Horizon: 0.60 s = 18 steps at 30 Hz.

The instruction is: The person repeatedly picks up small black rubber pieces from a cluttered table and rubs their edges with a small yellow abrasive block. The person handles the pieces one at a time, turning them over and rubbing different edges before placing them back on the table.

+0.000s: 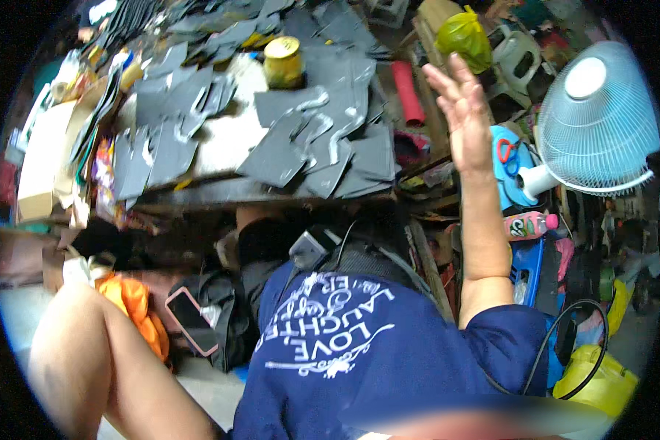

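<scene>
My right hand is raised at the end of an outstretched arm, fingers apart and palm showing, with nothing held. It appears beside the right end of the worktable, nearest to a red roll and a white and blue electric fan. My left hand is outside the picture. On the table lie dark grey cut sheets, several with pale wavy strips or smears on them. A yellow-lidded jar stands among the sheets.
Scissors-like red and blue handles rest by the fan's base. A pink bottle lies below. A yellow bag and a pale plastic chair stand behind. At left are a cardboard box, an orange cloth and a phone.
</scene>
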Tool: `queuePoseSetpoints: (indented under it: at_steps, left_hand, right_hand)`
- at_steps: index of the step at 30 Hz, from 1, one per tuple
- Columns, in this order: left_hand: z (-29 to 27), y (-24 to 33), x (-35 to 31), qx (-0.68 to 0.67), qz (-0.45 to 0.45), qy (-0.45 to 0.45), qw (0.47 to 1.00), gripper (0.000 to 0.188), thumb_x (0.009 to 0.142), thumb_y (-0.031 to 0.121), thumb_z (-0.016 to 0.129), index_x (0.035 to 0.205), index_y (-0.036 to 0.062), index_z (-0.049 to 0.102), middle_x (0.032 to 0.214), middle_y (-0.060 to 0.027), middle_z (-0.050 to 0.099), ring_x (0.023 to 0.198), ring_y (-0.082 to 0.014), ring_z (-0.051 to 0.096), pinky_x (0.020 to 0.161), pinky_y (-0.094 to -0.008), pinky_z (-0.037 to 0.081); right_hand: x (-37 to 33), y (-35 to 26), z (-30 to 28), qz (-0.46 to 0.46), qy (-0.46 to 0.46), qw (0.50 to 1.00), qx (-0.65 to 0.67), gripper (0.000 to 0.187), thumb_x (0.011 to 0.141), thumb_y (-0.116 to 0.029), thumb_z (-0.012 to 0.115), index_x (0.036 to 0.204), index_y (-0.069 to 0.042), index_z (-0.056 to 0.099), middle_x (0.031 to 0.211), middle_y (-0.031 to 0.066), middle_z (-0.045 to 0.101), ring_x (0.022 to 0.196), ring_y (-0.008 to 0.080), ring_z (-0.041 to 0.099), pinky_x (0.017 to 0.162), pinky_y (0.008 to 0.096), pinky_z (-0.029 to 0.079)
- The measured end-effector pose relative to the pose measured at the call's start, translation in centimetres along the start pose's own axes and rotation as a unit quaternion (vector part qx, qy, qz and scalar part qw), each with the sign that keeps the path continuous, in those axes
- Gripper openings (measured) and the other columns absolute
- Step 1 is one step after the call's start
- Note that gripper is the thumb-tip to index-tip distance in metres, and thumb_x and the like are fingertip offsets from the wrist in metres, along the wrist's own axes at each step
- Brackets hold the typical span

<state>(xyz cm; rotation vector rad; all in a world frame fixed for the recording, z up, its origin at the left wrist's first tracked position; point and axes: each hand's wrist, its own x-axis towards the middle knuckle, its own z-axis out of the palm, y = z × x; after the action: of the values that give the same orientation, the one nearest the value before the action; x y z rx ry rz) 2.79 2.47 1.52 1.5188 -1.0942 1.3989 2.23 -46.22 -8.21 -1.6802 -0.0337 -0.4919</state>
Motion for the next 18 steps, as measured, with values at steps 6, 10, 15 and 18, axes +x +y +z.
queuePoseSetpoints:
  at_steps: [6, 10, 15, 18]
  left_hand:
    - [-1.1, -3.5, -9.3, 0.213, -0.28, -0.193, 0.916, 0.035, 0.088, 0.015, 0.063, 0.12, 0.0024, 0.062, 0.114, -0.0149, 0.066, 0.092, -0.0203, 0.063, 0.085, -0.0334, 0.049]
    - [-2.6, -3.4, -12.9, 0.27, -0.349, -0.25, 0.861, 0.036, 0.088, 0.016, 0.063, 0.121, 0.0029, 0.061, 0.116, -0.0144, 0.065, 0.094, -0.0203, 0.062, 0.087, -0.0338, 0.049]
    - [-3.8, -2.6, -14.4, 0.299, -0.377, -0.266, 0.836, 0.036, 0.089, 0.017, 0.062, 0.122, 0.0034, 0.061, 0.117, -0.0139, 0.064, 0.096, -0.0204, 0.061, 0.088, -0.0343, 0.047]
    - [-4.3, -2.2, -14.6, 0.308, -0.381, -0.268, 0.83, 0.037, 0.089, 0.018, 0.061, 0.123, 0.0037, 0.06, 0.118, -0.0136, 0.063, 0.098, -0.0204, 0.06, 0.089, -0.0346, 0.047]
  right_hand:
    - [-0.8, 0.5, 0.1, -0.033, -0.008, 0.999, 0.002, 0.082, 0.096, -0.064, 0.036, 0.154, -0.009, 0.02, 0.146, 0.0195, 0.046, 0.141, 0.0257, 0.034, 0.117, 0.0451, 0.008]
    - [-1.9, 0.7, 0.6, -0.038, -0.02, 0.999, -0.004, 0.081, 0.097, -0.062, 0.037, 0.154, -0.007, 0.019, 0.144, 0.0227, 0.046, 0.141, 0.0271, 0.034, 0.117, 0.0425, 0.01]
    - [-3.1, 2.7, 1.0, -0.024, 0.003, 1.0, 0.008, 0.08, 0.098, -0.061, 0.038, 0.153, -0.006, 0.019, 0.139, 0.0243, 0.051, 0.138, 0.0267, 0.039, 0.117, 0.0423, 0.013]
    - [-4.0, 4.4, 1.8, -0.017, 0.035, 0.999, 0.027, 0.076, 0.1, -0.057, 0.037, 0.153, -0.006, 0.02, 0.136, 0.0228, 0.054, 0.134, 0.0263, 0.043, 0.115, 0.0417, 0.018]
